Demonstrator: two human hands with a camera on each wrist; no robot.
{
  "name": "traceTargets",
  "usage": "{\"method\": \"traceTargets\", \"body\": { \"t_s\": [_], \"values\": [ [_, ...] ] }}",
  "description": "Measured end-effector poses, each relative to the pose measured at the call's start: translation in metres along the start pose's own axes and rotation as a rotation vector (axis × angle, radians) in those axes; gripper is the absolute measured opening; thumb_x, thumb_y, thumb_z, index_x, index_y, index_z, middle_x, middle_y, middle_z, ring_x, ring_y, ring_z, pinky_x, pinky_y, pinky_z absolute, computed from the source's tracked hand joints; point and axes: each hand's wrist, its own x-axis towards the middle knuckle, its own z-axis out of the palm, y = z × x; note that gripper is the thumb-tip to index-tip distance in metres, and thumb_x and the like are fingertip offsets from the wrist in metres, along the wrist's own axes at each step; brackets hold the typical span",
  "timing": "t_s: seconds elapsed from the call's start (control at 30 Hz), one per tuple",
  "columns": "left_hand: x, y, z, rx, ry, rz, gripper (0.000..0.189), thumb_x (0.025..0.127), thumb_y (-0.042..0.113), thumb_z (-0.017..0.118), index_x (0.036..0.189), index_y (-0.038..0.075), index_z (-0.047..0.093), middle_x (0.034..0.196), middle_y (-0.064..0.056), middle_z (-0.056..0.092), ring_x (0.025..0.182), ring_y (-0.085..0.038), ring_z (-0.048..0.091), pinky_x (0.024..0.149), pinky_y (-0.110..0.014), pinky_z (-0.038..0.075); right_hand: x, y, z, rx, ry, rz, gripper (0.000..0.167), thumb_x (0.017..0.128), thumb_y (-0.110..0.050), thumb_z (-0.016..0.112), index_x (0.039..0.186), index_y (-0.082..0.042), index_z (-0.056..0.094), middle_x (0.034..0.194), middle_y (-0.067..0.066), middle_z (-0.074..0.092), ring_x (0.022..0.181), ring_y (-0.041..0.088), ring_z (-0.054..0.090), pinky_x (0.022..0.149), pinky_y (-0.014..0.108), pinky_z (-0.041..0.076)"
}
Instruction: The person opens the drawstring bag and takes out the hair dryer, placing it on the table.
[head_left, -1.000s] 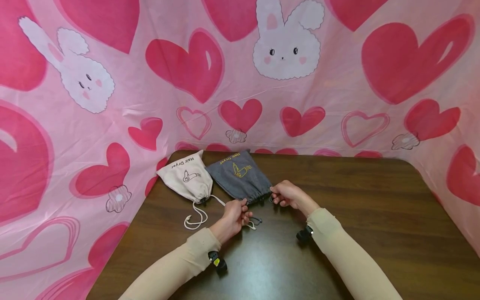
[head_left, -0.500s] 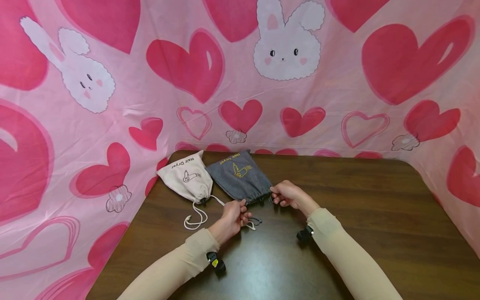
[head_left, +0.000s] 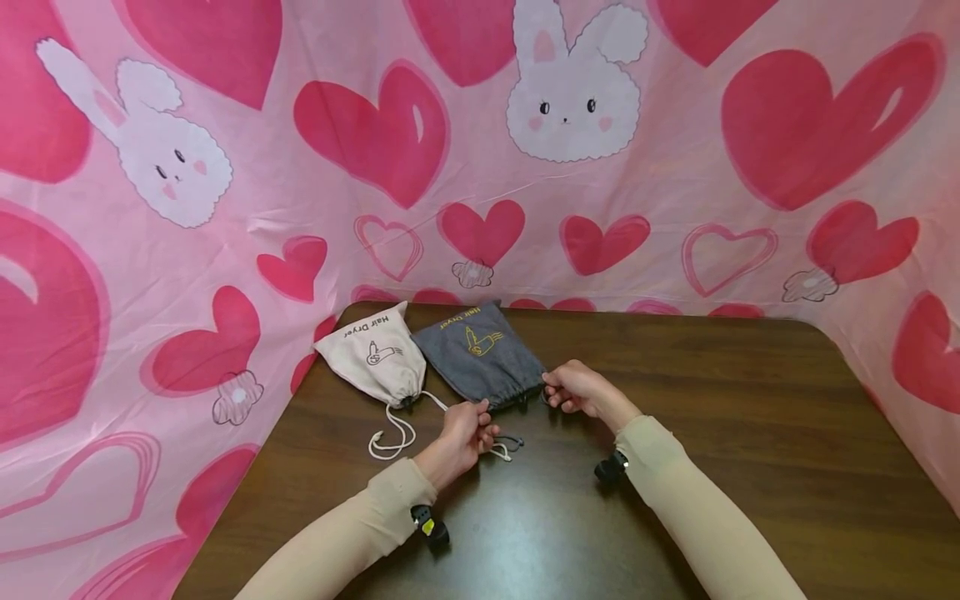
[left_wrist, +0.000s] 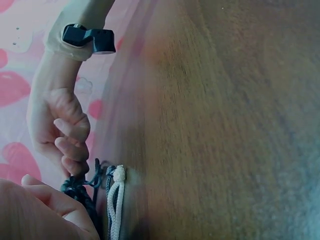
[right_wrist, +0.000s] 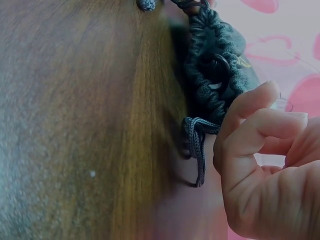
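A dark grey drawstring bag (head_left: 480, 350) printed "Hair Dryer" in yellow lies on the table, its gathered mouth toward me. My left hand (head_left: 467, 433) pinches it at the left end of the mouth. My right hand (head_left: 576, 389) pinches the right end, with a loop of grey cord (right_wrist: 197, 150) hanging by its fingers. In the right wrist view the bunched mouth (right_wrist: 222, 95) shows a narrow gap with something black and coiled inside. Left of it lies a cream drawstring bag (head_left: 378, 354) with black lettering, its white cord (head_left: 393, 437) trailing on the table.
The brown wooden table (head_left: 712, 433) extends to the right and toward me. A pink cloth (head_left: 660, 167) with hearts and rabbits hangs along the back and sides. Knotted cord ends (left_wrist: 119, 175) lie beside my left hand.
My hands have drawn very slightly apart, the left one shifting a little left. Both keep their pinch at the grey bag's mouth, and the cream bag stays put.
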Motion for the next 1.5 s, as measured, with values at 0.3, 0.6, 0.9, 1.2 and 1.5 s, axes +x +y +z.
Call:
{"method": "traceTargets", "body": {
  "t_s": [0.3, 0.6, 0.9, 1.2, 1.5],
  "values": [
    [-0.003, 0.000, -0.002, -0.003, 0.011, -0.006, 0.019, 0.110, 0.008, 0.048, 0.091, 0.008, 0.047, 0.064, 0.003, 0.040, 0.049, -0.010, 0.054, 0.043, -0.015, 0.035, -0.002, -0.001, -0.001, -0.010, 0.011, 0.002, 0.025, 0.109, -0.009, 0.048, 0.087, -0.001, 0.054, 0.069, 0.002, 0.052, 0.056, 0.009, 0.052, 0.047, 0.018, 0.036],
    [-0.005, -0.001, -0.005, -0.012, 0.006, 0.014, 0.022, 0.110, 0.007, 0.049, 0.088, 0.009, 0.046, 0.063, 0.004, 0.040, 0.047, -0.008, 0.054, 0.043, -0.014, 0.035, -0.004, -0.003, -0.005, -0.011, 0.014, -0.010, 0.025, 0.111, -0.010, 0.046, 0.091, 0.001, 0.054, 0.071, 0.003, 0.051, 0.057, 0.009, 0.051, 0.048, 0.019, 0.035],
    [-0.006, -0.001, -0.009, -0.005, 0.013, 0.012, 0.023, 0.110, 0.008, 0.050, 0.087, 0.008, 0.046, 0.062, 0.004, 0.040, 0.047, -0.008, 0.054, 0.043, -0.013, 0.035, -0.002, -0.001, -0.006, 0.002, 0.030, -0.006, 0.025, 0.111, -0.009, 0.046, 0.089, 0.000, 0.055, 0.070, 0.002, 0.052, 0.056, 0.009, 0.051, 0.048, 0.019, 0.035],
    [-0.007, -0.002, -0.014, -0.002, 0.020, 0.017, 0.022, 0.109, 0.008, 0.050, 0.087, 0.009, 0.045, 0.062, 0.004, 0.039, 0.049, -0.009, 0.053, 0.044, -0.014, 0.034, 0.000, 0.000, -0.011, 0.003, 0.043, -0.008, 0.026, 0.109, -0.009, 0.047, 0.085, -0.001, 0.054, 0.068, 0.001, 0.052, 0.055, 0.008, 0.051, 0.047, 0.018, 0.036],
    [-0.009, -0.002, -0.015, -0.004, 0.019, 0.018, 0.024, 0.109, 0.008, 0.051, 0.086, 0.010, 0.046, 0.061, 0.005, 0.039, 0.049, -0.008, 0.053, 0.045, -0.014, 0.034, -0.001, 0.000, -0.010, 0.008, 0.048, -0.018, 0.026, 0.110, -0.010, 0.047, 0.087, 0.000, 0.053, 0.067, 0.001, 0.052, 0.055, 0.008, 0.051, 0.047, 0.018, 0.036]
  ]
}}
